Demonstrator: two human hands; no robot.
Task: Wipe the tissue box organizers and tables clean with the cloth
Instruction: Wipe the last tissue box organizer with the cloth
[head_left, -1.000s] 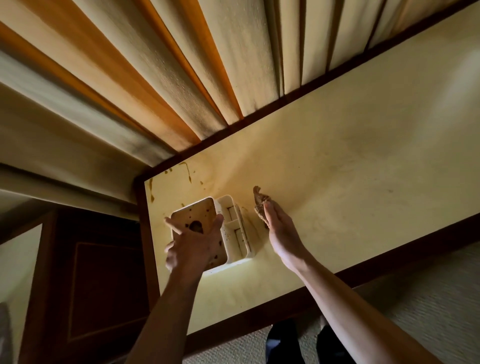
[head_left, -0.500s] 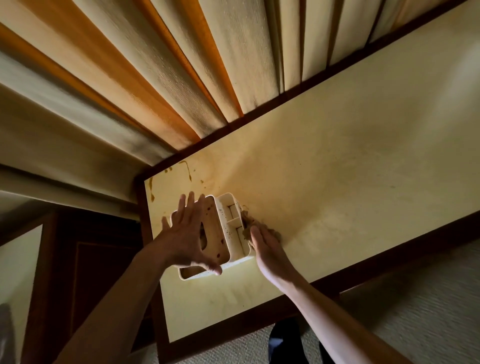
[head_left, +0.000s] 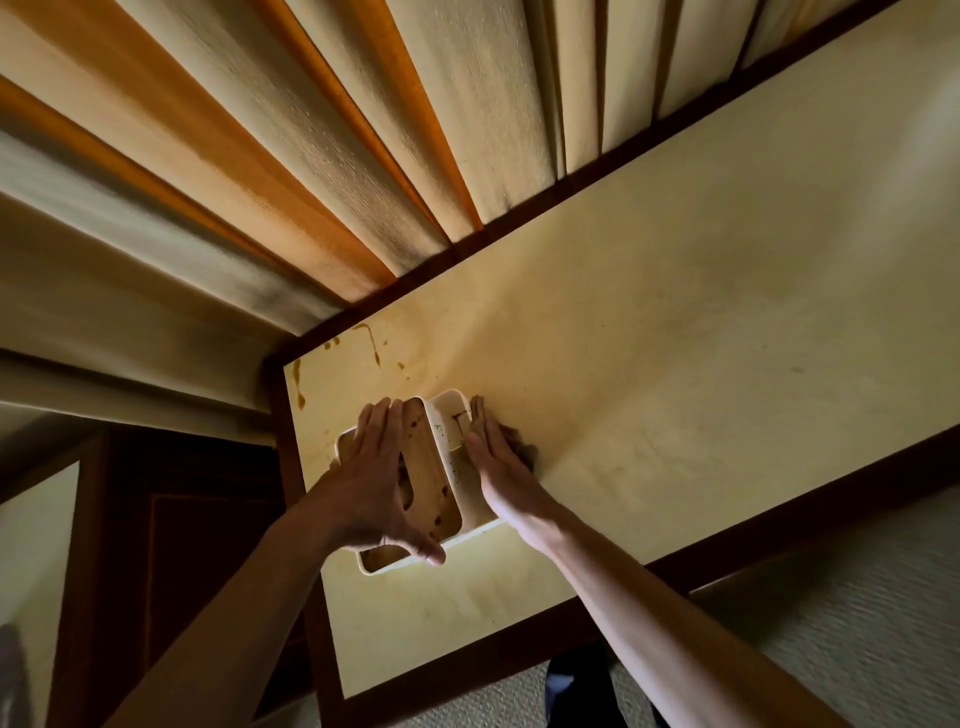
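Head view looks down on the tissue box organizer (head_left: 447, 467), a cream plastic caddy with a brown, spotted lid panel and a row of side compartments, standing on the desk (head_left: 675, 338) near its left end. The left hand (head_left: 376, 480) lies flat over the lid, fingers straight and together, thumb hooked to the near rim, steadying the box and not clasping it. The right hand (head_left: 496, 457) is also flat, fingers extended, pressing the cloth (head_left: 519, 441) against the organizer's right wall; only a dark crumpled edge of that cloth shows beyond the fingers.

My reading is that the step in hand is wiping the organizer's outer side while it is braced. The next move likely calls for firm pressure along that wall and then into the compartments, with the left hand holding the box so it does not slide. Brown drips and splashes (head_left: 371, 345) on the desk's far left corner look unwiped.

Much is hidden: the lid opening sits mostly under the left hand, the compartment interiors are in shadow, and most of the cloth lies under the right palm. Whether the side wall is clean I cannot tell. Striped curtains (head_left: 311, 156) hang behind, and a dark cabinet (head_left: 171, 519) stands at left
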